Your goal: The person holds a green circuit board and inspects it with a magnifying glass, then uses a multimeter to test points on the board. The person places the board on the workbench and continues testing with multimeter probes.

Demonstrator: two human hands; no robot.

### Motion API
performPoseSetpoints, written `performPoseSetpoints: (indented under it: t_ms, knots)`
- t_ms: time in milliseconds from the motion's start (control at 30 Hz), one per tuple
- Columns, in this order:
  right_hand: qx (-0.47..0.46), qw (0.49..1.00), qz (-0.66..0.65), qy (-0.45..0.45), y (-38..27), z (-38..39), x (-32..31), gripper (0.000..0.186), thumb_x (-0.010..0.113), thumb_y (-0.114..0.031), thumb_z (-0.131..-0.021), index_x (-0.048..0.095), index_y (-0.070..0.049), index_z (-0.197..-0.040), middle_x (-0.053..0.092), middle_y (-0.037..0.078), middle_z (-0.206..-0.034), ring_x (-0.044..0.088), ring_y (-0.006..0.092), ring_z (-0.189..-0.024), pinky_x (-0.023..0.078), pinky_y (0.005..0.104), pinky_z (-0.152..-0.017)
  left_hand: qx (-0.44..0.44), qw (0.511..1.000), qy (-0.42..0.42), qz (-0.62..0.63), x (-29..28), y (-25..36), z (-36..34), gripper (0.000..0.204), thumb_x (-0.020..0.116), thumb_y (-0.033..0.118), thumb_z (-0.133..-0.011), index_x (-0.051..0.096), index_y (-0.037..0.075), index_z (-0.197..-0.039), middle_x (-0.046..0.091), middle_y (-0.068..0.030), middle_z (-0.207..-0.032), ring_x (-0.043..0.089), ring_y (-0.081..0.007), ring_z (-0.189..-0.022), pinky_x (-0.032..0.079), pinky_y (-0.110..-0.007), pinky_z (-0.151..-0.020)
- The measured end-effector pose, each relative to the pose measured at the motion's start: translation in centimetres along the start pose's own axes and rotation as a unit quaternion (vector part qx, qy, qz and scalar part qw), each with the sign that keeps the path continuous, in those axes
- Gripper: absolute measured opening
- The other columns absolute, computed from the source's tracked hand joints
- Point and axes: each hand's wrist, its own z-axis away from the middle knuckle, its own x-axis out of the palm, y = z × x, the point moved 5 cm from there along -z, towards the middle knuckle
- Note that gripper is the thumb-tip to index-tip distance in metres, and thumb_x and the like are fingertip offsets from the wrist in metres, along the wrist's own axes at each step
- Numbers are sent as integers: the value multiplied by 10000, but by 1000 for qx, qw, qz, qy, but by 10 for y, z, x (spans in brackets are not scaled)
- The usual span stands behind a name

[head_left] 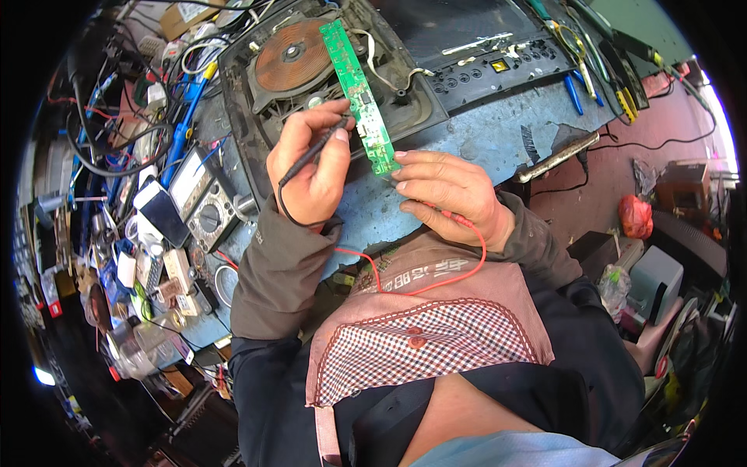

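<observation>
A long, narrow green circuit board [348, 70] slants over the opened induction cooker base, its near end between my hands. My left hand [315, 175] is closed around a black test probe [311, 149], and its fingertips are beside the board's left edge. With fingers closed, my right hand [455, 194] holds a red test probe [461, 220] and is against the board's near end; the probe's tip is hard to make out. A red lead [482, 253] loops down from it across my apron. Under the board's far end is a copper coil [292, 58].
An analog multimeter [208, 216] and a phone [161, 212] lie left on the blue worktop [482, 140]. A black glass panel [467, 39] stands behind, with pliers [574, 47] to its right. Cables and tools crowd the left side. A red bag [636, 216] is at right.
</observation>
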Motion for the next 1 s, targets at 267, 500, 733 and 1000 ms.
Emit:
performPoseSetpoints:
  t_ms: [267,500,733,1000]
  knots:
    - [-1,999,-29,-14,-5,-14,-25,352,868,4,-905,775,-35,-1242,810,163,-1090,795,369,-1019,632,467,-948,171,940,34,-293,-16,41,-5,244,684,48,-1099,746,-10,-1328,727,-192,-1275,748,-250,-1044,591,-358,-930]
    - [-98,976,124,-149,31,-97,-44,397,834,-30,-858,749,-77,-1242,772,130,-1200,736,387,-1133,596,474,-925,41,913,5,-407,24,75,48,305,865,171,-951,740,29,-1190,683,-136,-986,732,-350,-842,589,-438,-715]
    - [-197,932,101,-288,75,-132,9,303,788,-45,-885,738,-77,-1182,770,108,-1235,658,382,-1349,487,515,-1188,-4,875,36,-484,49,66,46,458,943,353,-882,752,25,-1138,684,-138,-973,733,-363,-825,590,-443,-696]
    - [-210,954,85,-195,68,-154,-1,392,860,4,-740,759,-87,-1108,721,116,-1003,716,394,-1044,568,506,-1026,-23,885,81,-458,-11,69,35,310,857,191,-869,741,41,-1115,698,-142,-992,734,-381,-842,603,-476,-715]
